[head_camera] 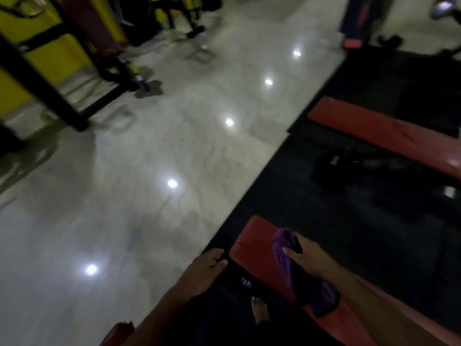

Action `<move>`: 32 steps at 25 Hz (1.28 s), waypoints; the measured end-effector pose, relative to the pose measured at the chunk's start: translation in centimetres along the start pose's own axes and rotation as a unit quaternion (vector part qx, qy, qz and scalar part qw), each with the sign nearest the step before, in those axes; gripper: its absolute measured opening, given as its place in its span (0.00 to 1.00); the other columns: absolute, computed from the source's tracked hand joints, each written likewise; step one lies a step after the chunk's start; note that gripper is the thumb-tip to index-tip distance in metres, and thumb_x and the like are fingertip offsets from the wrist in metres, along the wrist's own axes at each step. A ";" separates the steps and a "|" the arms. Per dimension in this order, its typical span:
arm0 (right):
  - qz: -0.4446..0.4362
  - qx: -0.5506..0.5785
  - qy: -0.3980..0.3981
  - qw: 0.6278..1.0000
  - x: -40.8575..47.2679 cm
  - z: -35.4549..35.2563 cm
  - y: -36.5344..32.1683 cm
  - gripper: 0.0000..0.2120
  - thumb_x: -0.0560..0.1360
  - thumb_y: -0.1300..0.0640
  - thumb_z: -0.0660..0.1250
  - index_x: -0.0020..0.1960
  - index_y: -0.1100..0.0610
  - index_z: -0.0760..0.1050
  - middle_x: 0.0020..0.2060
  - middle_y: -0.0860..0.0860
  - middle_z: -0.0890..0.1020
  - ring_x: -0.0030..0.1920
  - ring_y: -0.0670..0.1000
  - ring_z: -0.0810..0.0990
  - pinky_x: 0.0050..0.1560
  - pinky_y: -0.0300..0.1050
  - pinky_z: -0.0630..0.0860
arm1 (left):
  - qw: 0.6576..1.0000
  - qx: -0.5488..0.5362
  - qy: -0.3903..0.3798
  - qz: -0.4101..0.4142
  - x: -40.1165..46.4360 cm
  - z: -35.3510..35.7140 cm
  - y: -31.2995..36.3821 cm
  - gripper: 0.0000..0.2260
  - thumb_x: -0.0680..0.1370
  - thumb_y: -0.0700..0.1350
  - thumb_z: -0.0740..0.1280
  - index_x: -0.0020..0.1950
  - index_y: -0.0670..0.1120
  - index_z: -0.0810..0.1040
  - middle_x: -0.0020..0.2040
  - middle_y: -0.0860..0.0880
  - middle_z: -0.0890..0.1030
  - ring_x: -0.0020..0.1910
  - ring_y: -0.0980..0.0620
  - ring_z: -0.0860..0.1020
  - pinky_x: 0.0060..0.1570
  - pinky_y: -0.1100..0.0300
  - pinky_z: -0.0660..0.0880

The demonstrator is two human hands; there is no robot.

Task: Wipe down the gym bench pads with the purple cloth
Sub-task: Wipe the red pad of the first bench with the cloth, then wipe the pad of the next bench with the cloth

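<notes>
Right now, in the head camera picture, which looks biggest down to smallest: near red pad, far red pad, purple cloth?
1. Far red pad, though the near red pad, partly covered, looks similar.
2. Purple cloth, smallest.

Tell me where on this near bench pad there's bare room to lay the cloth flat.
The near red pad is bare at its far-left end, beyond the purple cloth. The right hand gripping the cloth crowds the middle.

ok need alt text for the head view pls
The right hand grips a purple cloth on a red bench pad, while the left hand hangs free beside it. A second red bench stands further off on black matting beside a shiny pale floor.
</notes>
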State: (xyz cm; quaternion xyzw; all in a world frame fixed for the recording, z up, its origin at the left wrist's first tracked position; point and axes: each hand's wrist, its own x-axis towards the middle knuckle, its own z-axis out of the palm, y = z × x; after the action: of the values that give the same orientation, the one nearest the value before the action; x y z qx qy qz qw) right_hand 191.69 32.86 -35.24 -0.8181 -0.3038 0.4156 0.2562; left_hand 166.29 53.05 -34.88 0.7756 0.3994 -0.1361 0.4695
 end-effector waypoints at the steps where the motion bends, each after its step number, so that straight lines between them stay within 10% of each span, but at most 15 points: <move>1: 0.019 0.012 0.020 1.000 -1.0 -0.4 1.7 0.27 0.78 0.48 0.68 0.74 0.53 0.66 0.70 0.50 0.73 0.68 0.51 0.72 0.65 0.37 0.65 | 0.999 0.023 -0.025 0.017 0.8 0.2 0.7 0.14 0.82 0.56 0.67 0.67 0.58 0.76 0.64 0.60 0.78 0.61 0.65 0.77 0.65 0.65 0.72; 5: 0.126 0.077 0.117 0.982 -7.4 -0.8 8.0 0.24 0.79 0.51 0.68 0.72 0.57 0.69 0.66 0.51 0.76 0.66 0.52 0.75 0.59 0.36 0.64 | 0.986 0.090 -0.117 0.074 4.8 2.9 4.7 0.29 0.77 0.68 0.66 0.73 0.52 0.74 0.68 0.57 0.78 0.64 0.61 0.77 0.69 0.60 0.72; 8: 0.207 0.115 0.147 0.961 -12.2 0.8 11.2 0.24 0.79 0.52 0.68 0.72 0.59 0.69 0.67 0.56 0.76 0.66 0.55 0.75 0.61 0.40 0.66 | 0.969 0.125 -0.188 0.097 6.4 5.5 7.3 0.19 0.84 0.50 0.66 0.74 0.48 0.71 0.67 0.55 0.74 0.65 0.56 0.75 0.57 0.76 0.70; 16: 0.291 0.170 0.242 0.910 -26.7 7.5 14.5 0.27 0.80 0.47 0.65 0.76 0.53 0.64 0.69 0.45 0.71 0.70 0.46 0.70 0.65 0.33 0.62 | 0.896 0.228 -0.333 0.186 5.8 17.3 9.5 0.20 0.83 0.51 0.66 0.75 0.50 0.71 0.72 0.49 0.75 0.66 0.55 0.76 0.62 0.65 0.70; 25: 0.373 0.242 0.373 0.814 -41.0 11.3 22.7 0.21 0.79 0.49 0.67 0.70 0.53 0.70 0.61 0.52 0.77 0.59 0.49 0.75 0.63 0.42 0.68 | 0.782 0.369 -0.375 0.334 -1.9 33.6 15.0 0.23 0.83 0.55 0.64 0.77 0.51 0.68 0.75 0.50 0.71 0.73 0.51 0.70 0.69 0.61 0.65; 32: 0.363 0.262 0.375 0.812 -47.2 9.3 36.0 0.22 0.80 0.48 0.65 0.72 0.48 0.67 0.56 0.47 0.73 0.57 0.48 0.75 0.57 0.43 0.70 | 0.736 0.471 -0.328 0.359 -4.1 46.9 18.4 0.29 0.84 0.56 0.62 0.83 0.50 0.58 0.82 0.49 0.60 0.79 0.50 0.62 0.76 0.54 0.62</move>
State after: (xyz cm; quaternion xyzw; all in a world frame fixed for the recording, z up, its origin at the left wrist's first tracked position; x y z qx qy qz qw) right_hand 171.97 -23.77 -39.51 -0.8630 0.2556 0.2033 0.3854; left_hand 185.08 7.34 -45.52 0.8906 -0.2030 -0.3743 0.1600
